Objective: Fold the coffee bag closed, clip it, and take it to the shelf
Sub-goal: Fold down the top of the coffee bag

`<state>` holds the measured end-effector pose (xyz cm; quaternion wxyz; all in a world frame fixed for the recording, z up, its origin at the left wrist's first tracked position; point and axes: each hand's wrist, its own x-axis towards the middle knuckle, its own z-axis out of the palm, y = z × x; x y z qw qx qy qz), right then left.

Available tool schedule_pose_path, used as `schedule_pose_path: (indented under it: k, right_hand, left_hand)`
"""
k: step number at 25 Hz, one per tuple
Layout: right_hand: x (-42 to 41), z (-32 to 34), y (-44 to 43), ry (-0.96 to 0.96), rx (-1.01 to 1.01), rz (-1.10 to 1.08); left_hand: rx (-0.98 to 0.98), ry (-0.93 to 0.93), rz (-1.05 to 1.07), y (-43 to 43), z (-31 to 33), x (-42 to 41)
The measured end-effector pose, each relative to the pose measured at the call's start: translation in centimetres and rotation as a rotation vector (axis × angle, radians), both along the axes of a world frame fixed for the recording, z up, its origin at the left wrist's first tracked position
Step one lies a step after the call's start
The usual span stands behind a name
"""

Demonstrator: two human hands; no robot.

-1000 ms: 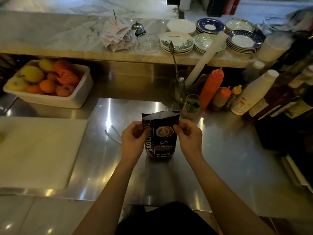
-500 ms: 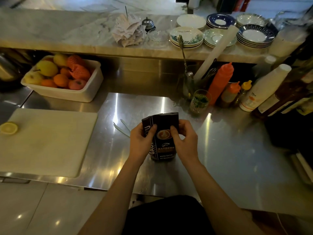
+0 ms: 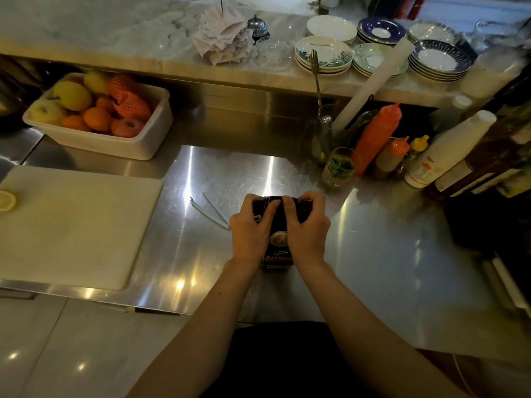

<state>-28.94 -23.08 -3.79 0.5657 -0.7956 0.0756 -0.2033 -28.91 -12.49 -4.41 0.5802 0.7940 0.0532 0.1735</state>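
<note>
A brushed stainless-steel bench point(image 3: 373, 254) fills most of the view, with a pale marble upper counter point(image 3: 100, 33) running along its far side. On the bench's left lies a large white rectangular plastic cutting board point(image 3: 74, 225), a half lemon point(image 3: 7, 200) resting at its left edge. Behind the board stands a white rectangular plastic tub point(image 3: 120, 142) heaped with yellow and orange fruit. On the marble counter sit stacks of patterned ceramic plates point(image 3: 324, 57), a spike of crumpled paper receipts point(image 3: 222, 38) and a small chrome call bell point(image 3: 257, 25). At the bench's far right stand a tall orange plastic squeeze bottle point(image 3: 376, 136) and a white plastic bottle point(image 3: 448, 147) leaning to the right.

The dark, glossy coffee bag with a latte picture on its front point(image 3: 278, 239) stands upright on the bench near its front edge. The left hand point(image 3: 251, 231) and right hand point(image 3: 309, 231) each have a closed grip on the bag's upper part, thumbs over the front and fingers pressing down the folded-over top. Just left of the left hand lies a thin pale green plastic bag clip point(image 3: 211, 209), sprung apart in a V, flat on the steel.
</note>
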Motion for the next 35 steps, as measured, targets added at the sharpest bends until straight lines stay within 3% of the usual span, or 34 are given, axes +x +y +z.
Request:
schedule_pose_path:
  k: [6, 19, 35]
  right_hand:
    - [0.8, -0.5, -0.3, -0.057, -0.144, -0.015]
    - [2.3, -0.8, -1.6, -0.051, -0.342, 0.05]
    - [3.6, -1.0, -3.1, -0.025, -0.305, 0.155]
  left_hand:
    - [-0.02, -0.029, 0.025, -1.1, 0.1, 1.0]
    - [0.292, 0.059, -0.04, 0.2, -0.9, 2.5]
    - [0.207, -0.029, -0.24, 2.7, -0.2, 2.9]
